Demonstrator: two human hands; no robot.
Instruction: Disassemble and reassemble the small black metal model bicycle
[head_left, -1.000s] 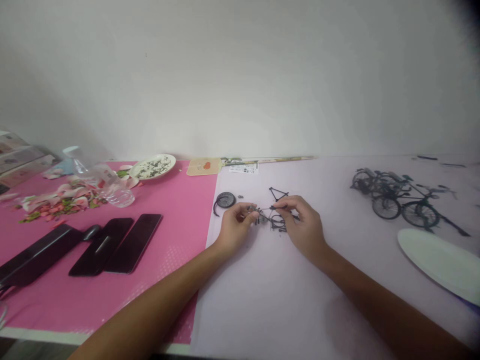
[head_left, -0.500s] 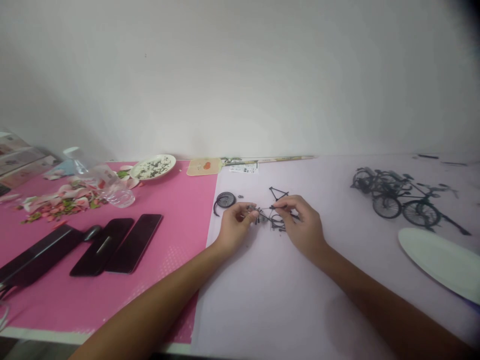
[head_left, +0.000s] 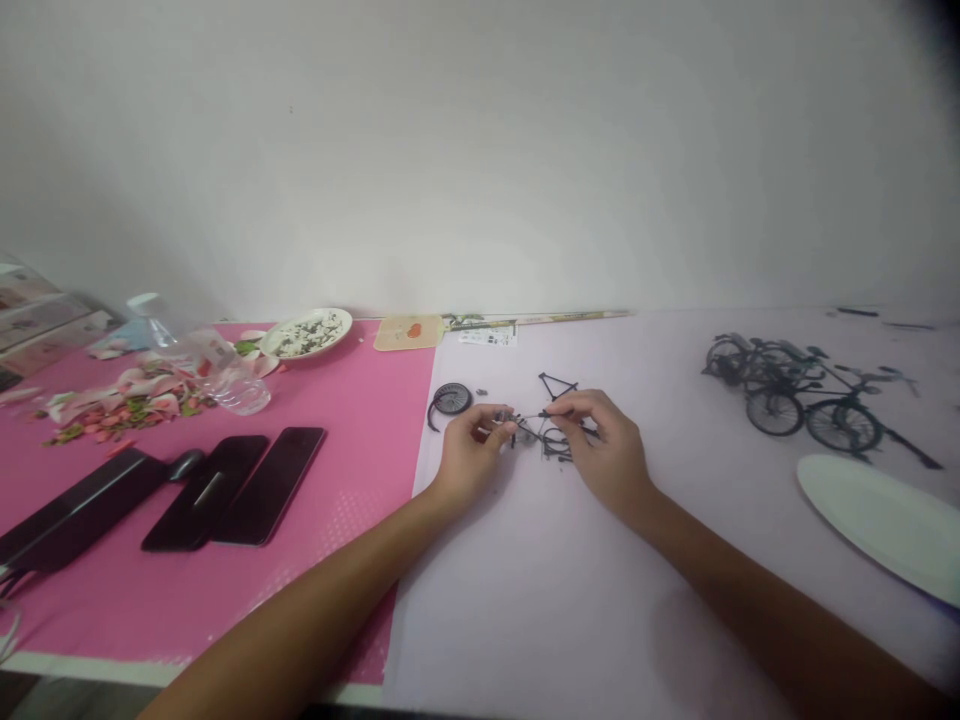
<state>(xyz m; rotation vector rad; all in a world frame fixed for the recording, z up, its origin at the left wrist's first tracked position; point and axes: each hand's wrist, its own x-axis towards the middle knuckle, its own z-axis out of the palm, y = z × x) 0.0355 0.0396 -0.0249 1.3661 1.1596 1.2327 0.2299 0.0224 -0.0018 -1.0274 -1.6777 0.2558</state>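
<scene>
My left hand [head_left: 474, 445] is closed in a pinch on a small dark model bicycle part [head_left: 508, 416], mostly hidden by the fingertips. Facing it, my right hand [head_left: 604, 445] pinches a thin dark-ended rod [head_left: 541, 414], perhaps a small screwdriver. The rod's pale tip points at the part in the left fingers. Below and between the hands lie more dark bicycle pieces [head_left: 556, 442]. A triangular black frame piece [head_left: 556, 386] rests just beyond the right hand. Beyond the left one is a small spoked wheel [head_left: 453, 398], with a curved black piece [head_left: 433, 412] beside it.
Several assembled model bicycles [head_left: 810, 395] stand at the right, behind a white plate [head_left: 885, 520]. On the pink mat are two dark phones [head_left: 270, 487], a black box [head_left: 82, 515], a clear bottle [head_left: 217, 365], artificial petals [head_left: 135, 395] and a filled dish [head_left: 307, 336]. A fly swatter [head_left: 409, 333] lies by the wall.
Both hands keep almost the same place and grip. The part between the fingers seems very slightly shifted; nothing else has visibly moved.
</scene>
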